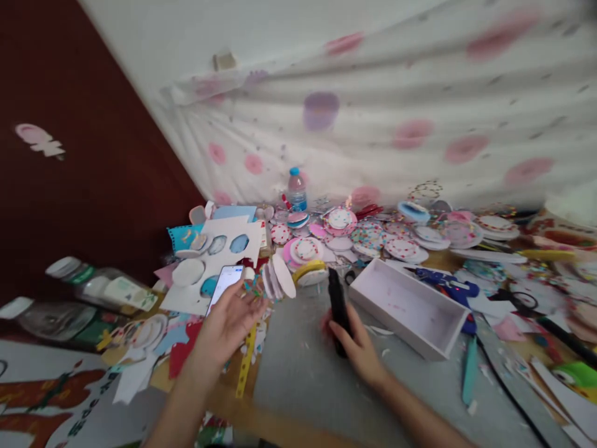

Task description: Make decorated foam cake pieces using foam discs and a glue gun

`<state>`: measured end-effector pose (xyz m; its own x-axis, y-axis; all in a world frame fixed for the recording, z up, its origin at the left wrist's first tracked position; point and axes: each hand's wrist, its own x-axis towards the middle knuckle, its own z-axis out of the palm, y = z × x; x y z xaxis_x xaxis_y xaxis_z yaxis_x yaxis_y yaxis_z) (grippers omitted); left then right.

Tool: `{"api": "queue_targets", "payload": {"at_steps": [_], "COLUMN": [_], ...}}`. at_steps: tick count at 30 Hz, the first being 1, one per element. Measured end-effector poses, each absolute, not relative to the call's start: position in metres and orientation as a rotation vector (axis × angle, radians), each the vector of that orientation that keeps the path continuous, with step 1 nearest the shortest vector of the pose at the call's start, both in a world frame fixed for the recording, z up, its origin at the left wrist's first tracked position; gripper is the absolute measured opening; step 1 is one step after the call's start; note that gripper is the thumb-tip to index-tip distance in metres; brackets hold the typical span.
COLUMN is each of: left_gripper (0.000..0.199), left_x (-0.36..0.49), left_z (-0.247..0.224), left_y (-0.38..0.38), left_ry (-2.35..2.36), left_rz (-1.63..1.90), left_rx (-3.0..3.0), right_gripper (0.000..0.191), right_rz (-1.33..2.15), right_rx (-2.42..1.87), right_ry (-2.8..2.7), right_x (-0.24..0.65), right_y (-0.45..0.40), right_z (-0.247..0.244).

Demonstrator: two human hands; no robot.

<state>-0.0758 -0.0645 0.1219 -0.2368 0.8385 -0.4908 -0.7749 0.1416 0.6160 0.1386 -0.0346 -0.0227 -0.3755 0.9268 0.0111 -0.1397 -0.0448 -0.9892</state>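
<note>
My left hand (237, 317) is on the left over the table, palm turned up and fingers apart. Just beyond its fingertips several white paper discs (278, 277) stand on edge, bunched together; whether the fingers touch them I cannot tell. Small coloured scraps show by the fingertips. Behind that wrist lies a lit phone (226, 280). My right hand (357, 345) is closed round a long black tool (339, 305), held upright over the grey cutting mat (298, 373); its exact kind is blurred. A yellow-edged disc (310, 274) lies between the two hands.
An open white box (405, 311) stands right of my right hand, with a blue glue gun (445, 283) behind it. Many decorated discs (368, 236) crowd the back. A teal cutter (469, 372), scissors (515, 302), a water bottle (297, 190) and a yellow tape strip (246, 364) lie or stand around.
</note>
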Motion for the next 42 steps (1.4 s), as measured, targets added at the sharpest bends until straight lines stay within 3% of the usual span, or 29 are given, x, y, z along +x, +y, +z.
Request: {"api": "queue_targets", "payload": {"at_steps": [8, 17, 27, 33, 39, 42], "left_gripper": [0.014, 0.013, 0.003, 0.018, 0.058, 0.059], "left_x": [-0.071, -0.051, -0.031, -0.024, -0.007, -0.005], "left_z": [0.074, 0.057, 0.053, 0.066, 0.069, 0.071], "left_y": [-0.120, -0.124, -0.129, -0.131, -0.133, -0.133], "left_ry": [1.007, 0.926, 0.822, 0.904, 1.086, 1.151], "left_rz": [1.637, 1.558, 1.405, 1.413, 1.463, 1.478], "left_rx": [-0.124, -0.041, 0.263, 0.442, 0.668, 0.577], "right_gripper": [0.039, 0.024, 0.052, 0.060, 0.062, 0.059], "right_rz": [1.483, 1.471, 1.472, 1.549, 1.586, 1.524], "right_rx": [-0.905, -0.879, -0.955, -0.888, -0.838, -0.879], "right_ry": [-1.528, -1.398, -1.430, -1.409, -1.376, -1.333], "right_x": [0.118, 0.135, 0.147, 0.159, 0.161, 0.164], "right_y": [-0.008, -0.042, -0.075, -0.079, -0.087, -0.087], "right_z": [-0.014, 0.030, 0.035, 0.030, 0.032, 0.029]}}
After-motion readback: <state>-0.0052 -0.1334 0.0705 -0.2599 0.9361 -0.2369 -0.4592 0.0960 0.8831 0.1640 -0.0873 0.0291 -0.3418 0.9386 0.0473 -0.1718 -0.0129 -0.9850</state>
